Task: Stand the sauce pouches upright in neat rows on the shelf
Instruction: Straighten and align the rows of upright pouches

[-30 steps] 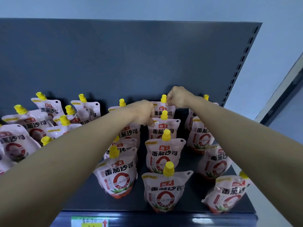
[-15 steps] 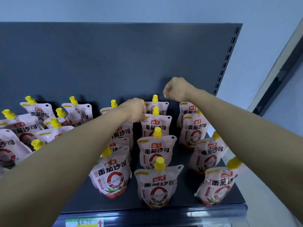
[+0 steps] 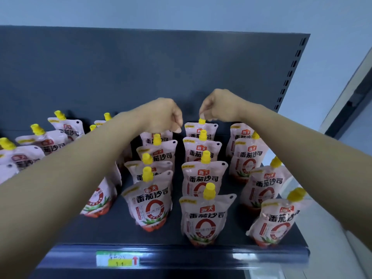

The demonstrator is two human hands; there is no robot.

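The right hand [image 3: 219, 106] is positioned at the rear of the shelf [image 3: 112, 230], its fingertips [image 3: 201, 115] closed in a pinch on the yellow cap [image 3: 202, 121] of the rear centre pouch [image 3: 201, 131]. This pouch stands upright against the dark back panel [image 3: 141, 67] and is the last in a column of four (labels forward, caps up) that ends at the front centre pouch [image 3: 203, 218] near the shelf edge. The left hand [image 3: 161, 115] sits just beside the right hand, fingers curled downward over the top of the neighbouring rear pouch [image 3: 166, 136]. The cap of that pouch is hidden under the hand, so it cannot be told whether the hand grips it or merely covers it. The column below this hand also holds four upright pouches. On the right, a further column runs forward to the front right pouch [image 3: 275, 220], which tilts with its cap toward the right. At the far left, a loose group of pouches [image 3: 50, 146] leans out of line, partly hidden behind the left forearm. A green and yellow price label [image 3: 117, 258] is fixed to the front rail.
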